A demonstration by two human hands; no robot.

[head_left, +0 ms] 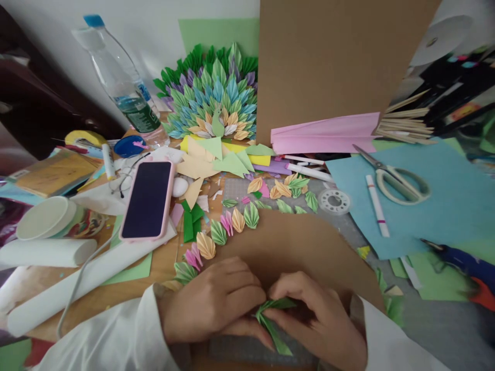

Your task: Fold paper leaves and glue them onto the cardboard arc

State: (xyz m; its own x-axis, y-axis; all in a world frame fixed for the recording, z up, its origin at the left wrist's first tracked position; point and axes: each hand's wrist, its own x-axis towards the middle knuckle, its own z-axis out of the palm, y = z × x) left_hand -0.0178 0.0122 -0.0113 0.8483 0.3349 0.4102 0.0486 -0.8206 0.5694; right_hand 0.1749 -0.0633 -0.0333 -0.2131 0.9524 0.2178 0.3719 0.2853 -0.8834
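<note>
A folded green paper leaf [275, 337] is pinched between my two hands, low in the middle of the view. My left hand [216, 304] grips its left end, with the fingers curled and the thumb below. From the other side my right hand [315, 314] holds it between thumb and fingers. Beneath both hands lies a rounded brown cardboard piece [297, 242]. Along its upper left edge runs a row of pleated paper leaves, among them an orange leaf [206, 245], a pink leaf [194, 256] and a green leaf [251, 215].
A phone [147, 200] and white paper rolls [77, 288] lie left. Scissors [402, 183], a marker [377, 206] and blue paper [444, 221] are right, near a blue glue gun [464, 260]. Behind stand bottles [135, 105], a paper peacock [216, 98] and a cardboard sheet [336, 62].
</note>
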